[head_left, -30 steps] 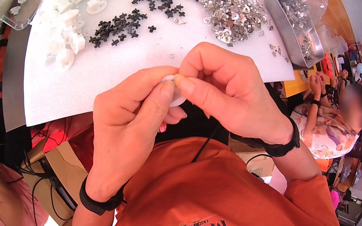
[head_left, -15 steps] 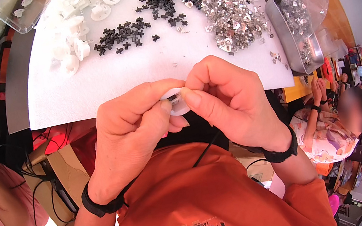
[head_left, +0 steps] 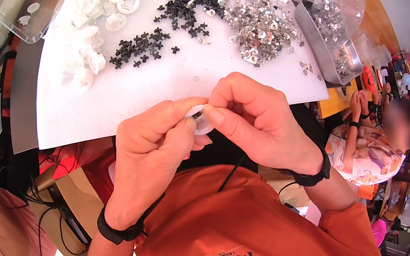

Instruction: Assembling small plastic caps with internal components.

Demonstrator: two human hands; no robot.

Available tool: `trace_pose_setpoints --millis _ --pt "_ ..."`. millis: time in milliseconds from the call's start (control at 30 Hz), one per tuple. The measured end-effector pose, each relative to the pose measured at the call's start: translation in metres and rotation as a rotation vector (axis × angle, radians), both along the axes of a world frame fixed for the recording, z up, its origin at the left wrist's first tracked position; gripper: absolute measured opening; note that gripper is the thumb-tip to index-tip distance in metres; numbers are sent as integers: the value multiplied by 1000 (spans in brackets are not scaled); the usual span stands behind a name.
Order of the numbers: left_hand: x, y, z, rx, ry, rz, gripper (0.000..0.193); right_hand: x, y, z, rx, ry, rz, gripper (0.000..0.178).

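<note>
Between my two hands is a small round white plastic piece (head_left: 203,123) with a dark part set in its slot. My left hand (head_left: 156,143) pinches it between thumb and index finger from the left. From the right, the thumb and index finger of my right hand (head_left: 257,119) press together at its upper edge; any tiny part between them is hidden. Beyond my hands, black cross-shaped pieces (head_left: 141,46) lie loose on the white foam sheet (head_left: 120,98). A heap of small shiny metal parts (head_left: 261,28) lies to their right, and white round plastic pieces (head_left: 86,39) are piled at the left.
A metal tray (head_left: 331,62) of metal parts, with a clear bag, stands at the right. A clear plastic box (head_left: 29,19) is at the far left. Cardboard (head_left: 81,195) and black cables are below the table at left. Other people sit on both sides.
My hands, still gripping the white plastic piece, sit slightly lower in view. The table and its piles have shifted a little as the view moved. The grip looks much the same.
</note>
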State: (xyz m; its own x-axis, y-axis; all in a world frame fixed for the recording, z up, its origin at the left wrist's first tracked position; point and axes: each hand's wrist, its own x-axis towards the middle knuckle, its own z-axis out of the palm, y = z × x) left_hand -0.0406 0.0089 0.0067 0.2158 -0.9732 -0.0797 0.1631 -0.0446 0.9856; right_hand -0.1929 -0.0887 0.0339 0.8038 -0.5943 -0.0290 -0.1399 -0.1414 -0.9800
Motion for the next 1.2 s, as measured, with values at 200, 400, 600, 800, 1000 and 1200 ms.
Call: trace_pose_setpoints --millis 200,400,600,800,1000,1200 --pt "2 3 1 -20 102 -28 21 2 -5 -4 8 -79 66 9" --pt "2 -2 2 -68 -71 -36 19 4 -3 4 -81 -6 46 9" --pt "5 1 3 -100 12 -74 22 0 -5 2 7 -77 75 9" --pt "4 -1 2 -115 0 -25 27 5 -4 4 -54 -54 53 10" --pt "5 -1 -1 -136 -29 -34 26 6 -1 8 -40 1 12 10" --pt "3 -6 2 -126 -16 -36 19 6 -6 9 -120 -19 35 10"
